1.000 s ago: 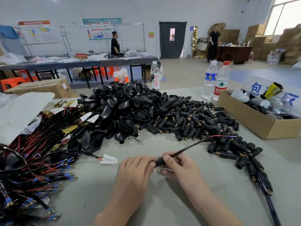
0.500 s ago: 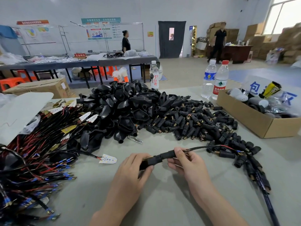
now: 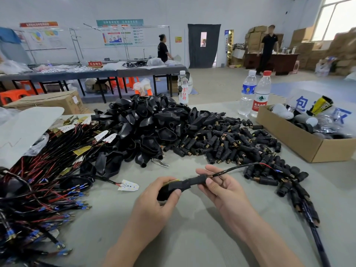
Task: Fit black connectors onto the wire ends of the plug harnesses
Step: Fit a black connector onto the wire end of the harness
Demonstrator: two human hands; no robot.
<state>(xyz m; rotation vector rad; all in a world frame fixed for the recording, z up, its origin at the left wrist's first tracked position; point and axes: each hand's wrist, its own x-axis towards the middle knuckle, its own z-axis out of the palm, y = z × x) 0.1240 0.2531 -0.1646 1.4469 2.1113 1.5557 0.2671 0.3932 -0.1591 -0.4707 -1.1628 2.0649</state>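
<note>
My left hand grips a black plug body with a brass blade showing above the fingers. My right hand pinches a black connector that sits on the cable next to the plug. The black cable runs up and right from the connector and splits into red and black wire ends with a blue terminal over the connector heap. A heap of loose black connectors with brass sockets lies just beyond. A mound of black plug covers lies at centre.
A tangle of harnesses with red and black wires covers the table's left. Finished harnesses lie at the right. An open cardboard box stands far right, two water bottles behind it. A white LED board lies near my left hand.
The black connector has slid down the cable toward the plug, which has come out further in my left hand. The free wire end has swung down toward the connector heap.
</note>
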